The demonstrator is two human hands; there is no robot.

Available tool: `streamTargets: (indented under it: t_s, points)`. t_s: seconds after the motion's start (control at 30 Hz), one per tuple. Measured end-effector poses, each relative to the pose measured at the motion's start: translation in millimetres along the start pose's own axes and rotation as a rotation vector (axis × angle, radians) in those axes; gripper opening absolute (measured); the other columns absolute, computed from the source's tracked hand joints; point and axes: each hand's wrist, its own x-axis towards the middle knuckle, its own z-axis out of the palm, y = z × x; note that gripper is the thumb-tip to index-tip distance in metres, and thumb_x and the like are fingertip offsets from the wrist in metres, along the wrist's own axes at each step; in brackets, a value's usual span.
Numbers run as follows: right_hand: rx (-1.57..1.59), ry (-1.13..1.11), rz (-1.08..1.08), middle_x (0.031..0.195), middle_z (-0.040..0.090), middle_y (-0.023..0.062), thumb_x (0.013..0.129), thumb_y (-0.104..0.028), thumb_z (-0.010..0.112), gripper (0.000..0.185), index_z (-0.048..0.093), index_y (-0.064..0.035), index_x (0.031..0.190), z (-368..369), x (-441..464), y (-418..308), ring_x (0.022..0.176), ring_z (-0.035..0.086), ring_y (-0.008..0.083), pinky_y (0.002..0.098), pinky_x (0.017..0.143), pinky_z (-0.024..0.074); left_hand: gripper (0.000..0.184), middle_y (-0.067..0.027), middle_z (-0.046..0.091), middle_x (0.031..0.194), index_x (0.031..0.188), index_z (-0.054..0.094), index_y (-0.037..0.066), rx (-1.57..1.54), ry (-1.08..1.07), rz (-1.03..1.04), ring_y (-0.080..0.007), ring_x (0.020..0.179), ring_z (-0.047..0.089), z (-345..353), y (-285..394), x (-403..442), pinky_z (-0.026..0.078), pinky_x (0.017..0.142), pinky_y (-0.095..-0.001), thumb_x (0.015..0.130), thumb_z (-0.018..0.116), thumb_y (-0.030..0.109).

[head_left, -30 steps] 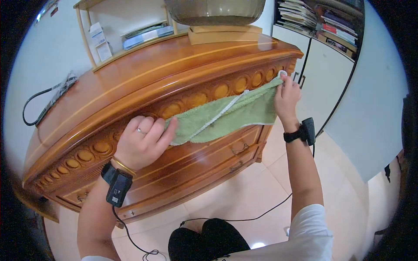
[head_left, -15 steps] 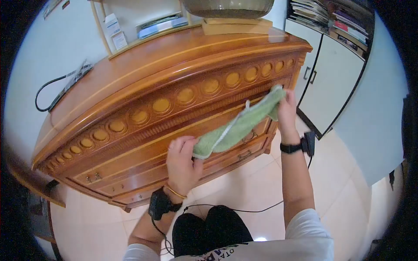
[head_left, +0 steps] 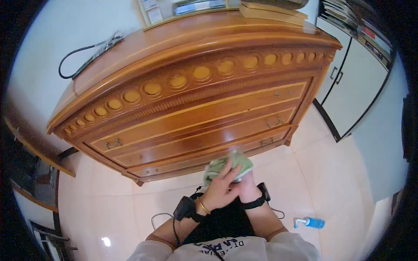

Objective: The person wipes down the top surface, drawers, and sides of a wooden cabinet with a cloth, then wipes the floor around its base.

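Observation:
A green cloth (head_left: 244, 162) with a white edge is bunched up between my two hands, low in front of the wooden dresser (head_left: 183, 108). My left hand (head_left: 221, 188) lies over the near side of the cloth, its fingers bent against it. Behind and to the right, my right hand (head_left: 249, 187) grips the cloth from below; its fingers are mostly hidden by the cloth and my left hand. Both wrists wear black devices.
On the dresser top are a bagged black cable (head_left: 98, 54) and a flat box (head_left: 272, 16) under a dark container. A white cabinet (head_left: 355, 82) stands at the right. A blue bottle (head_left: 315, 222) lies on the floor, and cables run near my legs.
The cloth went from stretched along the dresser front to a bundle. Both hands came down and together, away from the dresser. The view has tilted down, bringing the blue bottle into sight.

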Motion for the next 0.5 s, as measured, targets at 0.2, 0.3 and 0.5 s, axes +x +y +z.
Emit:
streamTargets:
  t_s: [0.2, 0.3, 0.5]
  points:
    - [0.041, -0.338, -0.597, 0.116, 0.068, 0.0139, 0.103, -0.048, 0.050, 0.041, 0.062, -0.0110, 0.117, 109.1, 40.8, -110.5, 0.100, 0.068, 0.0341, 0.0510, 0.086, 0.0572, 0.061, -0.0259, 0.036, 0.162, 0.146, 0.057, 0.008, 0.329, 0.261, 0.273, -0.0425, 0.147, 0.041, -75.0, 26.9, 30.7, 0.034, 0.119, -0.0472, 0.088, 0.073, 0.017]
    - [-0.355, -0.080, -1.191, 0.142, 0.055, 0.0181, 0.105, -0.047, 0.046, 0.056, 0.046, -0.0058, 0.143, 141.4, 62.7, -152.2, 0.123, 0.057, 0.0356, 0.0523, 0.105, 0.0463, 0.058, -0.0245, 0.038, 0.162, 0.146, 0.057, 0.006, 0.378, 0.491, 0.170, -0.0406, 0.147, 0.040, -94.2, 14.4, 45.1, 0.032, 0.119, -0.0471, 0.091, 0.071, 0.018]
    - [-1.030, 0.549, -1.632, 0.165, 0.023, 0.0295, 0.102, -0.026, 0.040, 0.065, 0.025, 0.0085, 0.156, 142.8, 150.9, -150.2, 0.154, 0.018, 0.0458, 0.0518, 0.128, 0.0085, 0.057, -0.0276, 0.033, 0.163, 0.149, 0.050, -0.001, 0.356, 0.760, -0.004, -0.0436, 0.150, 0.033, -119.8, -18.7, 31.6, 0.026, 0.122, -0.0502, 0.096, 0.064, 0.017]
